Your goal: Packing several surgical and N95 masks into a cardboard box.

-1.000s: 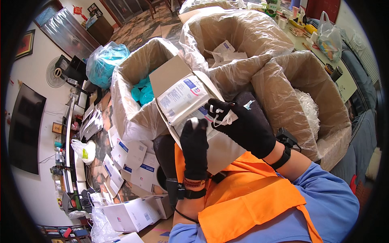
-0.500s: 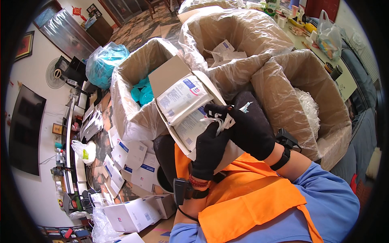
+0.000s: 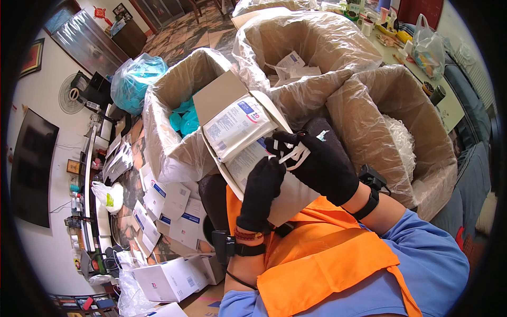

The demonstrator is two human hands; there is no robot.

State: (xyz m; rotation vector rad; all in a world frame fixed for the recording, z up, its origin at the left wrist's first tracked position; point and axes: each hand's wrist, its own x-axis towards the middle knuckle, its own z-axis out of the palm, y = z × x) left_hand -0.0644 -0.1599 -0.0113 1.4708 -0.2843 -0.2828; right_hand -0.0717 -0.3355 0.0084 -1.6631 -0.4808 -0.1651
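While clamped on white strips (image 3: 289, 156), left hand (image 3: 263, 182) and right hand (image 3: 325, 166) by an open box (image 3: 219, 98), lined cartons (image 3: 364, 140) close beyond.

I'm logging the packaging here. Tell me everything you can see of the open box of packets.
The open box looks like thin cardboard, pale outside, with a plain brownish flap raised at its far end. Its open top shows white packets printed in blue and pink, in at least two groups. It sits at a slant over the person's lap, near the orange apron. The left hand and right hand cover part of it; whether they touch it cannot be told.
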